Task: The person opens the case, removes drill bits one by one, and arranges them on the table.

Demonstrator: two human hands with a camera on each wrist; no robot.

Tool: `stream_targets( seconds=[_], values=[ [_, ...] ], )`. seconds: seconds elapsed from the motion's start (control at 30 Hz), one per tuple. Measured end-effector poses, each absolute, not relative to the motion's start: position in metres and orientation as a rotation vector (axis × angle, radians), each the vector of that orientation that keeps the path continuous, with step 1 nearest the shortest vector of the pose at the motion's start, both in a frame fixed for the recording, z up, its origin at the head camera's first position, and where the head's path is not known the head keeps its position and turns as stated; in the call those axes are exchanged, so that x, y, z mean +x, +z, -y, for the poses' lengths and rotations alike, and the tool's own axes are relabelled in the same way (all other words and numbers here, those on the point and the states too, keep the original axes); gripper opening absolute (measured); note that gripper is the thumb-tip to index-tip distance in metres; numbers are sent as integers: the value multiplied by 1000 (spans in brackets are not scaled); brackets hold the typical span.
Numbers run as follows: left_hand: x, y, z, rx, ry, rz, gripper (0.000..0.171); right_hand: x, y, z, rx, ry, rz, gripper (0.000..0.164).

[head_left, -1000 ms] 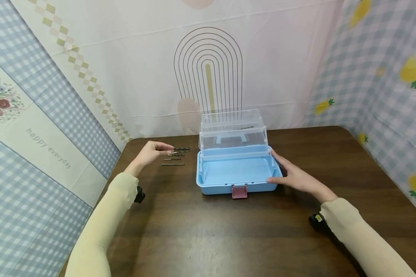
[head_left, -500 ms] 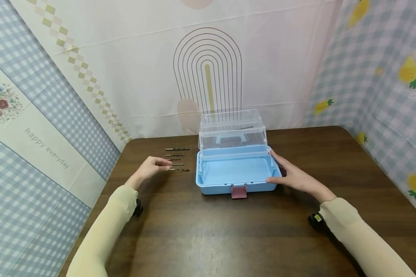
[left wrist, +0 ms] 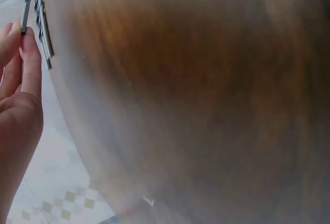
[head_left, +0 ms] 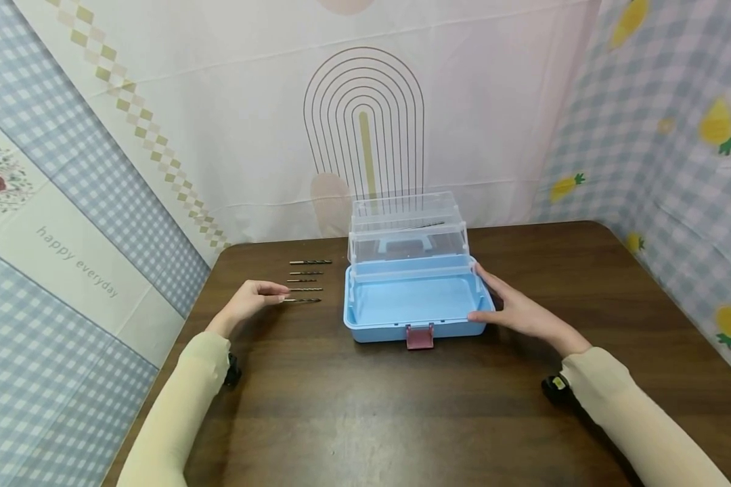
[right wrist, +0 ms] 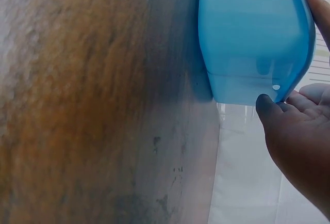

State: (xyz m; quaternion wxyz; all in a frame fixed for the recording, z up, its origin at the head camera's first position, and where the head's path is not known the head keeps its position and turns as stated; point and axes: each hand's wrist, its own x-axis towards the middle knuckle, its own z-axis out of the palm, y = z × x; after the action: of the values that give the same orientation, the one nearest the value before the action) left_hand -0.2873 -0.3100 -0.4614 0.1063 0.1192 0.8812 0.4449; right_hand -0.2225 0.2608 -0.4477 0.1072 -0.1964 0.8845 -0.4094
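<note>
My left hand (head_left: 250,304) pinches the shank of a drill bit (head_left: 304,299) between thumb and fingers, at the near end of a row of bits on the table's left. In the left wrist view, that drill bit (left wrist: 26,10) points up from the fingertips, with other bits behind. Farther back lie several more drill bits (head_left: 311,262), roughly parallel. With thumb at the front rim and fingers at the back corner, my right hand (head_left: 518,311) holds the right end of a light blue toolbox (head_left: 384,333). Its clear lid (head_left: 402,203) stands raised.
Clear fold-out trays (head_left: 411,276) rise over the back of the toolbox, and a dark drill bit (head_left: 432,224) shows in the upper one. A pink latch (head_left: 419,337) hangs at the front. The brown wooden table (head_left: 365,419) meets a printed cloth (head_left: 493,135) behind.
My left hand has moved from the back of the row toward me, bringing a drill bit to the near end, then slightly left. My right hand has stayed on the toolbox.
</note>
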Motion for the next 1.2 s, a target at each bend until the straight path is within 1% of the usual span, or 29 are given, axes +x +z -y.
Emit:
stream_targets(
  seconds=[0.2, 0.77, 1.2],
  values=[
    [-286, -456, 314, 358, 1265, -2598, 33, -223, -451, -261, -573, -1221, -2596, 106],
    [-290, -464, 319, 289, 1342, -2534, 33, -221, -450, -260, -576, -1230, -2597, 105],
    [-291, -467, 314, 333, 1315, -2577, 30, -222, -450, -259, -570, -1234, -2595, 106]
  ],
)
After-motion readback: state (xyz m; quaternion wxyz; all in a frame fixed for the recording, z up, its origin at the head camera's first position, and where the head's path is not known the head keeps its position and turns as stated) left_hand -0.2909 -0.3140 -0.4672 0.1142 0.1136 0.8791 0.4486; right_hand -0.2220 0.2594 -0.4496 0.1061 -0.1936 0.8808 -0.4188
